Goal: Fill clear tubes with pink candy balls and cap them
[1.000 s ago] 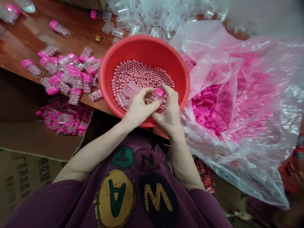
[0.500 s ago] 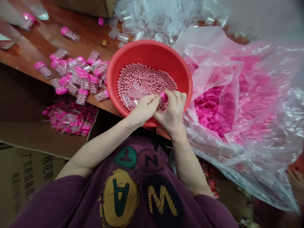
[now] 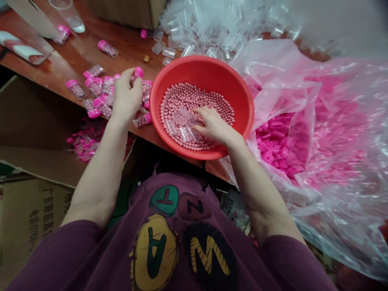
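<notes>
My left hand [image 3: 127, 95] is shut on a pink-capped tube [image 3: 138, 72] above a group of filled, capped tubes [image 3: 97, 85] on the wooden table [image 3: 72, 60]. My right hand [image 3: 214, 126] rests inside a red plastic basin [image 3: 201, 66], its fingers low over a layer of small pink beads [image 3: 197, 106]. Beside those fingers, several clear plastic tubes [image 3: 180, 126] lie on the beads. My right hand holds nothing that I can see.
A heap of empty clear tubes [image 3: 206, 28] lies behind the basin. To the right, a clear plastic bag [image 3: 327, 190] holds many pink caps [image 3: 280, 141]. More filled tubes [image 3: 85, 145] lie on cardboard below the table edge, beside a printed cardboard box [image 3: 33, 226].
My left hand has left the basin and moved left over the table, carrying the capped tube. My right hand has let go of that tube and stays in the basin.
</notes>
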The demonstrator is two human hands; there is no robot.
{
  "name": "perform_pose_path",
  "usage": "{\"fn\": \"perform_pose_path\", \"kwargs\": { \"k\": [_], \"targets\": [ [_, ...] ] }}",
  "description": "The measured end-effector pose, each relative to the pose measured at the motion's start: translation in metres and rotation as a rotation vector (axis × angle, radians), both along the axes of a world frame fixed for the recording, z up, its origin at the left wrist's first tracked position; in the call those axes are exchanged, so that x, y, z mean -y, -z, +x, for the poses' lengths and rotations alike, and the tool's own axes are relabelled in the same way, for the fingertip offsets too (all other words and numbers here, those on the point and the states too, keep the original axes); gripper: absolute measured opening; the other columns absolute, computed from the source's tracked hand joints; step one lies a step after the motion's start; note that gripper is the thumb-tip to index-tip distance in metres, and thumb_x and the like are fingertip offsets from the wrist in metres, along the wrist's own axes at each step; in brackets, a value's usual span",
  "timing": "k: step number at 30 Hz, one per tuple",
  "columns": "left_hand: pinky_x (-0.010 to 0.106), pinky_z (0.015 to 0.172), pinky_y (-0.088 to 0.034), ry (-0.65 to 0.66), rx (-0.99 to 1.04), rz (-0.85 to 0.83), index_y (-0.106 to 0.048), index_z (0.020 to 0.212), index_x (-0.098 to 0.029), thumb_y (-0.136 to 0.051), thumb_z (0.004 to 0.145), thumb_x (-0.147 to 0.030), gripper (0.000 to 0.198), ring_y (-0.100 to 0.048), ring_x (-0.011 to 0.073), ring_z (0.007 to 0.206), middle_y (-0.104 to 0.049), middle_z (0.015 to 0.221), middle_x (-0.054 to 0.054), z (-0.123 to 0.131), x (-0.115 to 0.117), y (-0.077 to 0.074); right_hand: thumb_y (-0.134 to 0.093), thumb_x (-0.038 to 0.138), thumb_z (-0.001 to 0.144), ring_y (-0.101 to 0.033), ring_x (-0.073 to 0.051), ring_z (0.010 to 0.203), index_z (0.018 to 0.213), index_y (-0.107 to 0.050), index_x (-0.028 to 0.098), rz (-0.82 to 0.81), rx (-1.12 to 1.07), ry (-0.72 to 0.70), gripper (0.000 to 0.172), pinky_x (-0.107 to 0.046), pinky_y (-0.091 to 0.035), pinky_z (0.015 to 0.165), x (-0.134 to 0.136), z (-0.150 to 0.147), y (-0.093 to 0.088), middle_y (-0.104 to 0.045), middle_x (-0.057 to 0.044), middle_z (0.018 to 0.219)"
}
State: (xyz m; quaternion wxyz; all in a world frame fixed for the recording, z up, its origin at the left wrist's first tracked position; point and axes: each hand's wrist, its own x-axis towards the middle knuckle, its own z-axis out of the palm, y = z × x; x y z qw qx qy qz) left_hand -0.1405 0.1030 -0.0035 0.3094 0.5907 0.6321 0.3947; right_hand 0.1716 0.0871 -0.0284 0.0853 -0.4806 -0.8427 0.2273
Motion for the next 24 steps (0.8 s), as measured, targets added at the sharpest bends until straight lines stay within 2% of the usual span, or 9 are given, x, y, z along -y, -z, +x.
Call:
{"fn": "perform_pose_path", "kwargs": {
  "k": [2, 4, 8, 11, 14, 16, 18, 21, 24],
  "targets": [
    [0.051, 0.133, -0.021, -0.092, -0.128, 0.030, -0.060, 0.151, -0.027, -0.059, 0.116, -0.041, 0.038, -0.042, 0.0279, 0.141, -0.073, 0.128, -0.003, 0.002, 0.004, 0.005, -0.072, 0.020, 0.093, -0.070, -0.036, 0.130, 0.140, -0.071, 0.014, -0.035, 0.067, 0.000, 0.048, -0.056, -0.055, 0.120, -0.004, -0.009, 0.005, -0.076, -0.020, 0.142],
    [0.050, 0.135, -0.022, -0.075, -0.187, 0.086, -0.065, 0.143, -0.025, -0.065, 0.111, -0.030, 0.033, -0.042, 0.0291, 0.148, -0.071, 0.143, 0.000, 0.021, 0.013, 0.005, -0.070, 0.020, 0.092, -0.072, -0.032, 0.114, 0.127, -0.075, 0.014, -0.052, 0.073, 0.033, 0.036, -0.048, -0.058, 0.109, -0.003, -0.012, 0.004, -0.079, -0.018, 0.130],
    [0.049, 0.126, -0.040, 0.272, -0.178, 0.065, -0.078, 0.116, -0.020, -0.072, 0.097, -0.022, 0.020, -0.060, 0.0337, 0.134, -0.078, 0.132, 0.011, 0.080, 0.030, 0.001, -0.069, 0.029, 0.093, -0.071, -0.024, 0.095, 0.119, -0.078, 0.014, -0.093, -0.170, 0.180, 0.031, -0.039, -0.059, 0.095, 0.008, -0.003, -0.011, -0.082, -0.010, 0.109],
    [0.043, 0.105, -0.051, 0.505, -0.087, -0.016, -0.082, 0.106, -0.014, -0.071, 0.090, -0.018, 0.019, -0.071, 0.0294, 0.107, -0.081, 0.108, 0.012, 0.113, 0.035, 0.003, -0.066, 0.040, 0.098, -0.076, -0.023, 0.106, 0.126, -0.079, 0.019, -0.223, -0.507, 0.194, 0.037, -0.038, -0.063, 0.098, 0.024, 0.006, -0.021, -0.085, -0.007, 0.118],
    [0.034, 0.084, -0.051, 0.614, 0.046, -0.063, -0.082, 0.103, -0.016, -0.072, 0.086, -0.017, 0.019, -0.069, 0.0218, 0.086, -0.081, 0.095, 0.007, 0.127, 0.025, 0.006, -0.063, 0.055, 0.105, -0.078, -0.024, 0.116, 0.129, -0.080, 0.023, -0.324, -0.664, 0.171, 0.044, -0.043, -0.066, 0.106, 0.042, 0.013, -0.026, -0.085, -0.006, 0.130],
    [0.032, 0.082, -0.051, 0.666, 0.012, -0.063, -0.082, 0.104, -0.016, -0.078, 0.082, -0.018, 0.022, -0.069, 0.0214, 0.085, -0.080, 0.095, 0.007, 0.130, 0.010, 0.007, -0.065, 0.060, 0.105, -0.078, -0.025, 0.122, 0.134, -0.079, 0.024, -0.217, -0.686, 0.259, 0.048, -0.047, -0.065, 0.114, 0.054, 0.022, -0.027, -0.084, -0.007, 0.135],
    [0.035, 0.089, -0.052, 0.688, -0.198, -0.021, -0.082, 0.107, -0.016, -0.078, 0.082, -0.017, 0.025, -0.070, 0.0246, 0.093, -0.081, 0.099, 0.010, 0.131, -0.009, 0.007, -0.068, 0.060, 0.104, -0.079, -0.025, 0.125, 0.137, -0.077, 0.024, -0.007, -0.709, 0.395, 0.050, -0.049, -0.064, 0.117, 0.067, 0.036, -0.028, -0.083, -0.010, 0.137],
    [0.044, 0.107, -0.051, 0.702, -0.631, 0.086, -0.082, 0.108, -0.013, -0.061, 0.090, -0.008, 0.028, -0.070, 0.0338, 0.118, -0.080, 0.116, 0.018, 0.137, -0.034, 0.010, -0.069, 0.055, 0.106, -0.084, -0.023, 0.109, 0.134, -0.077, 0.024, 0.244, -0.750, 0.610, 0.043, -0.047, -0.069, 0.105, 0.088, 0.075, -0.030, -0.086, -0.011, 0.127],
    [0.048, 0.110, -0.050, 0.793, -0.860, 0.093, -0.081, 0.102, -0.011, -0.046, 0.093, -0.003, 0.037, -0.067, 0.0397, 0.128, -0.076, 0.123, 0.025, 0.151, -0.050, 0.019, -0.066, 0.051, 0.107, -0.084, -0.021, 0.090, 0.121, -0.080, 0.025, 0.396, -0.674, 0.839, 0.033, -0.044, -0.071, 0.088, 0.113, 0.131, -0.031, -0.088, -0.008, 0.108]
  ]
}}
